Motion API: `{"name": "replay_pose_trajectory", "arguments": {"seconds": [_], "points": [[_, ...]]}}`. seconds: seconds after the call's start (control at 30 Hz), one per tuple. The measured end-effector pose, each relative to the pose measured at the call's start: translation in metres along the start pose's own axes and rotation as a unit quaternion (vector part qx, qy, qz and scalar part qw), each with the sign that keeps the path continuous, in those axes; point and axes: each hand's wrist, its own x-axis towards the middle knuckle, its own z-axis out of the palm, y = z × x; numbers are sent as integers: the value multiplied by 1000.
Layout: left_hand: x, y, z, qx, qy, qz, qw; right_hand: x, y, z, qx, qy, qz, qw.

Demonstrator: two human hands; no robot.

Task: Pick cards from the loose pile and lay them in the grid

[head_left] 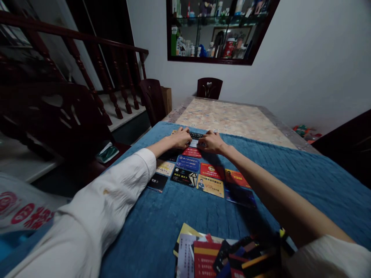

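Both my arms reach far forward over a blue cloth. My left hand and my right hand lie side by side, fingers curled down on a dark card at the far end of a spread of cards. Just below it lie a red card, a blue card, a black VIP card, a yellow card and an orange card. Each hand touches one end of the dark card.
A loose pile of cards lies near me on the cloth. Beyond the cloth shows a patterned tabletop. Dark wooden chairs stand around it, a stair railing at left, a wall cabinet ahead.
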Motion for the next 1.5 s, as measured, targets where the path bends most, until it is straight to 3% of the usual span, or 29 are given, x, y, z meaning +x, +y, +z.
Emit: {"name": "replay_pose_trajectory", "arguments": {"seconds": [0.33,0.67,0.93,1.13,1.3,1.5], "points": [[-3,5,-3,16,8,-6,1000,-6,-3,-7,-2,-10,-1,1000],[-29,31,-28,43,51,-10,998,-30,-4,-29,6,14,6,1000],[-52,77,-36,24,82,29,996,-77,-19,-48,14,74,-4,997],[-71,119,-41,20,82,67,994,-121,-28,-52,12,76,-7,997],[-80,157,-38,10,83,106,991,-165,-26,-43,9,80,-10,997],[-84,201,-29,-13,115,175,978,-217,-9,-25,16,128,-23,991]]}}
